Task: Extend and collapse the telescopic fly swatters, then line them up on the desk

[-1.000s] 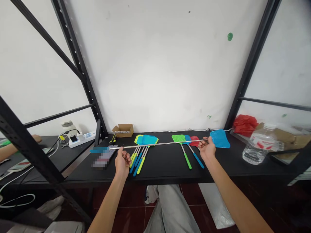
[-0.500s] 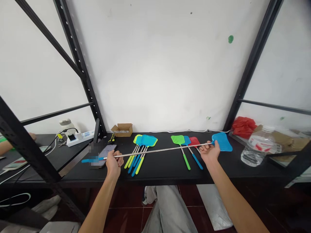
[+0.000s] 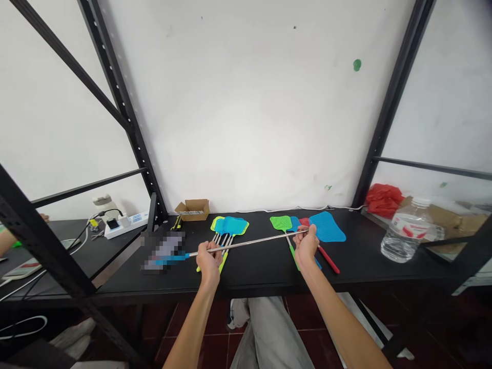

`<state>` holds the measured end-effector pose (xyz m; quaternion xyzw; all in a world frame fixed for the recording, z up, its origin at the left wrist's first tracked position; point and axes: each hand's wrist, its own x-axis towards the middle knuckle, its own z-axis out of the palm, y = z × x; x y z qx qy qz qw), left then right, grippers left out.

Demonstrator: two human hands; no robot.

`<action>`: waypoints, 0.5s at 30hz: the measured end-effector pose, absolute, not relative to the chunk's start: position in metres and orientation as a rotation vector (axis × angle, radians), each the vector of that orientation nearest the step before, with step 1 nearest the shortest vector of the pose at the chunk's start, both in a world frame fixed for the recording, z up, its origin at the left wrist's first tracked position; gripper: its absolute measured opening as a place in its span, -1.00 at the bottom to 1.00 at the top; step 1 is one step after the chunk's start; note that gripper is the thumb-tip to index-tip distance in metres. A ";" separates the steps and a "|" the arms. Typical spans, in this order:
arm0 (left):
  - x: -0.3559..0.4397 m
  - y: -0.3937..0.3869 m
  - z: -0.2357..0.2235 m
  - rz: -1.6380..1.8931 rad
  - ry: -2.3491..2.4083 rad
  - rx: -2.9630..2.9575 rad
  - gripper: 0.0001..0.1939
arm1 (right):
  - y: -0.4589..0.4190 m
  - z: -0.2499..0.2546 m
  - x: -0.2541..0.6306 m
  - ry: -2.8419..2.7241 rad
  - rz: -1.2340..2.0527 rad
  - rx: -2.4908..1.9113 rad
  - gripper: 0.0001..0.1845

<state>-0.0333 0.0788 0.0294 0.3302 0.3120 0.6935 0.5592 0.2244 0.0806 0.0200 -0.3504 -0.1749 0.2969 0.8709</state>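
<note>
I hold a blue fly swatter (image 3: 326,228) with a long telescopic metal rod (image 3: 253,241) crosswise above a black table (image 3: 269,269). My left hand (image 3: 208,259) is closed on the rod near its blue grip. My right hand (image 3: 306,245) is closed on the rod just below the blue head. Under my left hand lies a bundle of several blue and yellow-green swatters (image 3: 229,226). Beside my right hand lie a green swatter (image 3: 282,223) and a red one (image 3: 326,257).
A small cardboard box (image 3: 192,208) stands at the back wall. A water bottle (image 3: 409,230) and a red bag (image 3: 386,197) are at the right. A power strip (image 3: 123,223) with cables lies on the left table. Black rack posts (image 3: 126,113) frame the table.
The rod has become shorter: my hands moved closer together and the blue head slid left toward the middle. The camera shifted slightly.
</note>
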 end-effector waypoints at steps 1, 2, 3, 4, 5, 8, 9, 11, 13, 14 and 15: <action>-0.027 0.078 0.029 1.627 0.733 0.769 -0.60 | 0.079 0.021 0.217 -0.374 0.630 -0.734 -0.48; -0.019 0.076 0.028 1.616 0.729 0.758 -0.61 | 0.077 0.022 0.208 -0.379 0.638 -0.733 -0.47; -0.010 0.074 0.027 1.605 0.729 0.747 -0.62 | 0.075 0.023 0.197 -0.389 0.648 -0.732 -0.46; -0.001 0.072 0.026 1.589 0.729 0.737 -0.63 | 0.072 0.024 0.186 -0.411 0.663 -0.734 -0.45; 0.008 0.069 0.024 1.571 0.723 0.729 -0.63 | 0.068 0.025 0.173 -0.435 0.678 -0.735 -0.45; 0.030 0.061 0.020 1.516 0.692 0.711 -0.61 | 0.058 0.028 0.140 -0.543 0.744 -0.713 -0.44; 0.033 0.059 0.019 1.504 0.683 0.707 -0.61 | 0.055 0.029 0.133 -0.576 0.757 -0.701 -0.44; 0.035 0.057 0.019 1.494 0.679 0.696 -0.61 | 0.050 0.031 0.127 -0.621 0.769 -0.687 -0.45; 0.034 0.057 0.020 1.491 0.667 0.691 -0.62 | 0.047 0.032 0.126 -0.633 0.787 -0.682 -0.47; 0.035 0.056 0.021 1.493 0.654 0.694 -0.62 | 0.046 0.033 0.127 -0.627 0.793 -0.676 -0.48; 0.036 0.056 0.022 1.487 0.645 0.702 -0.62 | 0.046 0.032 0.127 -0.626 0.801 -0.673 -0.49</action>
